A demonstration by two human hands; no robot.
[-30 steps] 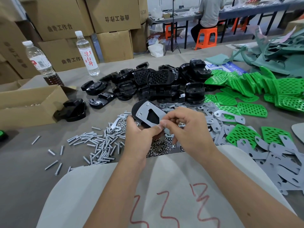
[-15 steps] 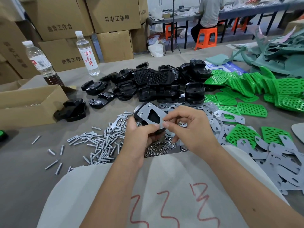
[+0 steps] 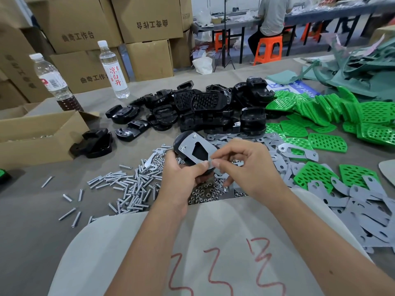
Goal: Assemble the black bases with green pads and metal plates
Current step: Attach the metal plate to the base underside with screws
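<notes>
With our left hand (image 3: pixel 181 176) gripping the black base (image 3: pixel 181 144) at table centre, our right hand (image 3: pixel 245 165) pinches the metal plate (image 3: pixel 197 151) at its 5 o'clock corner; fastening there likely needs a nut (image 3: pixel 205 192).

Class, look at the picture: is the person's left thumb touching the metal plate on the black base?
Touching. The head view shows the left hand with its thumb tip pressed on the near end of the metal plate atop the black base.

Two water bottles (image 3: pixel 113 69), two hands (image 3: pixel 245 167)
</notes>
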